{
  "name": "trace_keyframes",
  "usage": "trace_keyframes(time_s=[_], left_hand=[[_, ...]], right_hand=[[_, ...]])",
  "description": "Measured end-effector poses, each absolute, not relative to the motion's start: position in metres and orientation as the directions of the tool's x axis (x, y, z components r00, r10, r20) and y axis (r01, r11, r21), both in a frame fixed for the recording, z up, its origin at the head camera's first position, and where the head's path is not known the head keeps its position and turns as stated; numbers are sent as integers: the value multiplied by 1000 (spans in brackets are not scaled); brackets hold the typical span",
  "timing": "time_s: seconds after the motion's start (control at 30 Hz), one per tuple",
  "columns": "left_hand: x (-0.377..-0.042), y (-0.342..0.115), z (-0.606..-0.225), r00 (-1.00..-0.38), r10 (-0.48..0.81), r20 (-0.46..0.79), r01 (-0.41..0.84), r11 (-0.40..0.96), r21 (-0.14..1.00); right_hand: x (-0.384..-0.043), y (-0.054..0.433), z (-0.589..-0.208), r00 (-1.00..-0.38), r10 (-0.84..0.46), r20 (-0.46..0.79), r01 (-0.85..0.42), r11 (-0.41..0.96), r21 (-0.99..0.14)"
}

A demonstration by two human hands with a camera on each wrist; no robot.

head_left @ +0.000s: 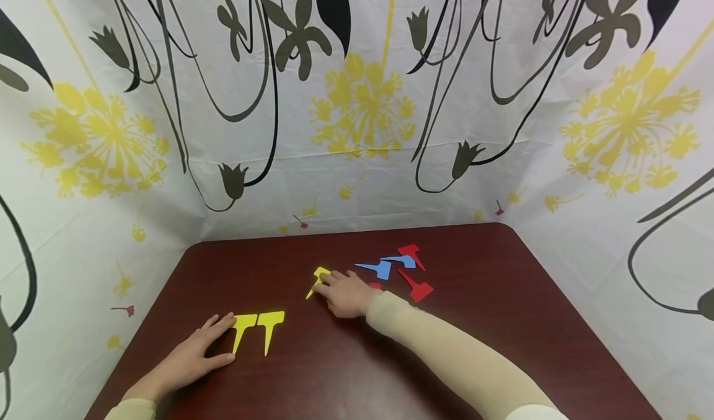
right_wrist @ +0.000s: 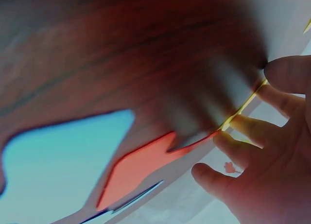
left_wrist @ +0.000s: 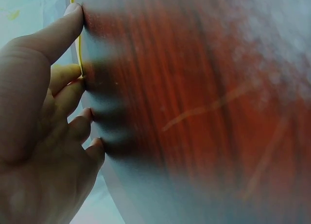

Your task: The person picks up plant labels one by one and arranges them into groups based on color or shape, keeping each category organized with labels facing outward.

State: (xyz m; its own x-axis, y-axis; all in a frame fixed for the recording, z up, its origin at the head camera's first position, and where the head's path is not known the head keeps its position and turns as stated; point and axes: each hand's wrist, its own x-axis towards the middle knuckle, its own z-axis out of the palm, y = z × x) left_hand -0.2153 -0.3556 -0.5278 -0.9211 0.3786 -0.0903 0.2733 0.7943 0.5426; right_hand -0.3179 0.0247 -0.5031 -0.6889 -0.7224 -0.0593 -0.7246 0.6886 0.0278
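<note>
Two yellow T-shaped plant labels (head_left: 270,319) lie side by side on the dark red table, stems toward the near edge. My left hand (head_left: 192,353) rests flat beside them; its fingertips touch the left label's head, and the thumb lies near its stem tip. Farther off, my right hand (head_left: 347,293) reaches over a third yellow plant label (head_left: 321,273), fingertips on it and partly covering it. In the right wrist view, that yellow label (right_wrist: 243,106) runs flat on the table under fairly straight fingers. The left wrist view shows fingertips (left_wrist: 75,12) against the tabletop.
Right of my right hand lie two blue plant labels (head_left: 382,269) and red ones (head_left: 419,290), one red label (head_left: 375,285) mostly hidden behind that hand. The table (head_left: 312,376) has rounded far corners. Patterned fabric (head_left: 357,191) hangs behind and at both sides.
</note>
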Motion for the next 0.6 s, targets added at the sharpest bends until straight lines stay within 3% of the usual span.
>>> trace_keyframes(time_s=[0.6], left_hand=[[-215,-354,-527,-927,364,-89,252,783,568]], right_hand=[[-309,14,-513,-652,-755,-66,-756,654,-9]])
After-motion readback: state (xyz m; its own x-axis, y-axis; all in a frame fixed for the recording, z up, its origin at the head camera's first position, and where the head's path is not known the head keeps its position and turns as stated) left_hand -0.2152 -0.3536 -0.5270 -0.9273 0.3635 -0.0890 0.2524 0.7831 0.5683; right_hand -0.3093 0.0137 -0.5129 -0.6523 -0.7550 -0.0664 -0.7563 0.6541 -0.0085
